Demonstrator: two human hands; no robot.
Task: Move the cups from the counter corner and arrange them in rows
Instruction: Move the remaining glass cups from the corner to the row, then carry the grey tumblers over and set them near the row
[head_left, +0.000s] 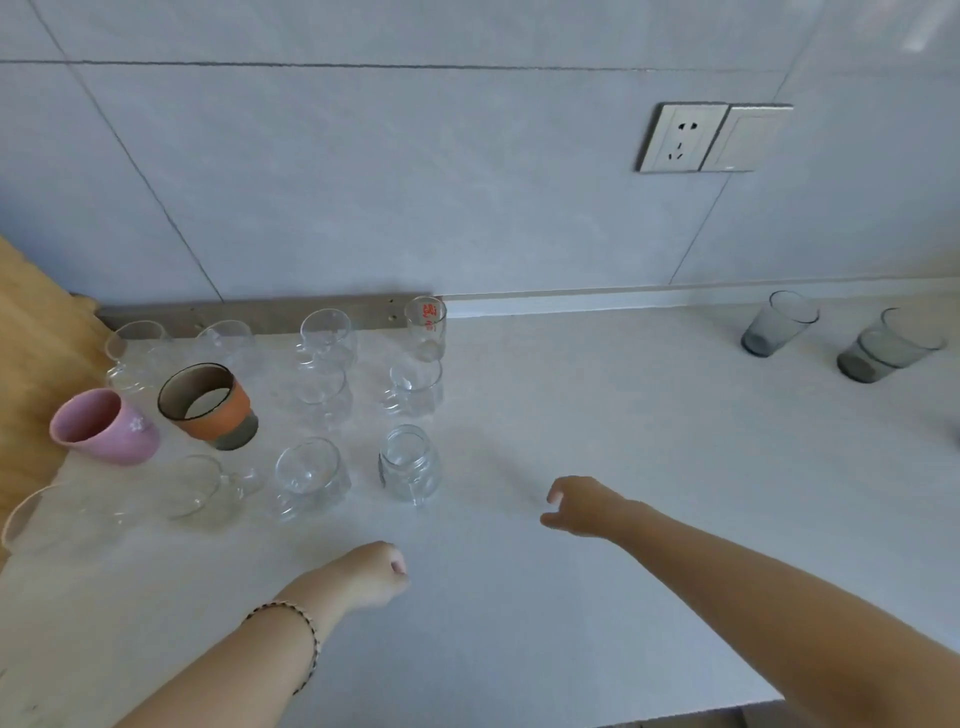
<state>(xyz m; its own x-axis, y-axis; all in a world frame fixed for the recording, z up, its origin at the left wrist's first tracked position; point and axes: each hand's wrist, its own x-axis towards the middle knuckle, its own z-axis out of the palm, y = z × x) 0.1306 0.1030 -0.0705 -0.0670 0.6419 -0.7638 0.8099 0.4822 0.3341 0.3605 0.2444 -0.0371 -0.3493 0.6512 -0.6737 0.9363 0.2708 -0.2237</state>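
The cups are standing in rows at the left end of the white, faintly mottled counter, most of them clear glass cups with rounded bodies, several showing small handles. At the right end of the nearest row a ribbed glass jar mug is sitting upright, and at the back of that column a tall straight glass is showing red printing that is too blurred to read. Among the clear ones, a brown glass cup is wearing an orange band around its middle, and just left of it a matte pink mug with a small pale flower mark is standing near the counter's edge. Far off at the right, near the wall, a smoky grey tumbler is standing alone, and beside it a second grey tumbler appears to be holding another nested inside. The left hand is hovering in front of the rows with its fingers balled into a fist around nothing, a thin beaded bracelet circling the forearm. The right hand is reaching over bare counter right of the jar mug, fingers loosely curled and gripping nothing. A wooden board is lying at the left edge, and a white socket and switch are sitting on the pale tiled wall.
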